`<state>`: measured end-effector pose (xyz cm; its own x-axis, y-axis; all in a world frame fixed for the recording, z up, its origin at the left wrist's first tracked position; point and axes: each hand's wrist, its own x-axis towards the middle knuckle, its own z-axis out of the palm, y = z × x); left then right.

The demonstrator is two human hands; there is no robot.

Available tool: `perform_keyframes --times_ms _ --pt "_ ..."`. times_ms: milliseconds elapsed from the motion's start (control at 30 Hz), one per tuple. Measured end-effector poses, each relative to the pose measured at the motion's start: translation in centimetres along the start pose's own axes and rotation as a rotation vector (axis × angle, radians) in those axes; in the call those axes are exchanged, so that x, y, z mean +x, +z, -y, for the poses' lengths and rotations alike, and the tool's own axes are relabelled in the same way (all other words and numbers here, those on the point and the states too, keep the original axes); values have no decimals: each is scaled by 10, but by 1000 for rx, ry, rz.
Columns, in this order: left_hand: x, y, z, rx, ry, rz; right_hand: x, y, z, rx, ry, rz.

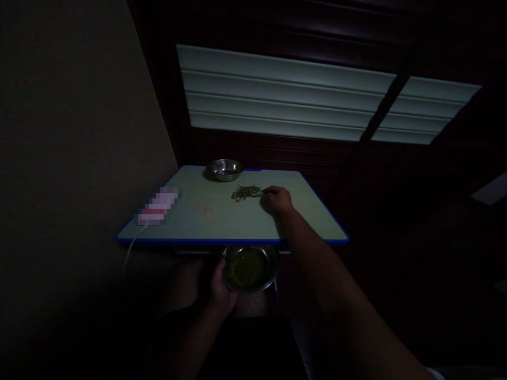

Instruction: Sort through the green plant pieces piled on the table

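Observation:
In the dim head view, my left hand (223, 287) grips a metal bowl (272, 266) from its left side, just below the table's front edge. Small green grains (246, 268), resembling mung beans, lie inside that bowl. My right hand (279, 199) is closed around a thin spoon-like utensil (261, 191) over the table. The utensil's tip meets the right side of a loose green pile (244, 193) spread on the tabletop. Its exact shape is hard to make out in the dark.
A second metal bowl (225, 170) stands at the table's back edge. On the left lies a blurred-out phone-like object (158, 206) with a white cable (130, 247) hanging over the edge. A faint pale patch (205, 210) marks the blue-edged table (190, 229). A wall (79, 132) borders the left.

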<state>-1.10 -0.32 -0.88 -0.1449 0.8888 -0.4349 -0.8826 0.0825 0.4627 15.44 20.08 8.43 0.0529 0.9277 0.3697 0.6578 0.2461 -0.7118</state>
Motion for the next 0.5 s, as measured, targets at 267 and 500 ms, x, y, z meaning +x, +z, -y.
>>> perform_keyframes --times_ms 267,500 --pt "0 0 1 11 8 -6 -1 -2 3 11 29 -45" --pt "2 -2 1 -9 7 22 -2 -4 5 -53 88 -73"
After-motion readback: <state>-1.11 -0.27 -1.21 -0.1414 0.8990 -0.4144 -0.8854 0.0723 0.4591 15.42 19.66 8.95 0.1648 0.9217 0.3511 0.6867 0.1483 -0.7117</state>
